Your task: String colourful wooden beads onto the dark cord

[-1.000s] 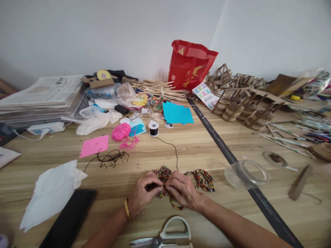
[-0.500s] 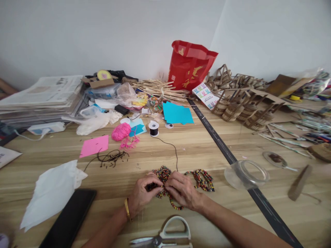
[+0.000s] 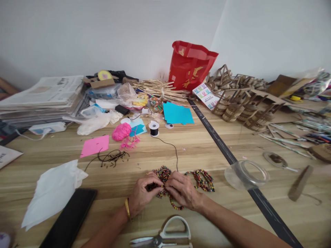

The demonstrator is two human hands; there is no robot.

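My left hand (image 3: 141, 196) and my right hand (image 3: 182, 189) meet over strings of small multicoloured beads (image 3: 161, 174) on the wooden table (image 3: 196, 148). Both hands pinch the beaded strand between fingertips. More beaded loops (image 3: 203, 179) lie just right of my right hand. A thin black thread (image 3: 173, 148) runs from the beads up to a small spool of black thread (image 3: 153, 129). A gold bangle circles my left wrist.
Scissors (image 3: 165, 237) lie at the near edge, a black phone (image 3: 68, 220) and white plastic sheet (image 3: 51, 191) to the left. A clear round lid (image 3: 247, 174) is at right. Behind are pink yarn (image 3: 121, 131), pink paper (image 3: 95, 145), blue paper (image 3: 177, 113), a red bag (image 3: 190, 65), newspapers (image 3: 41, 98) and cardboard models (image 3: 240, 106).
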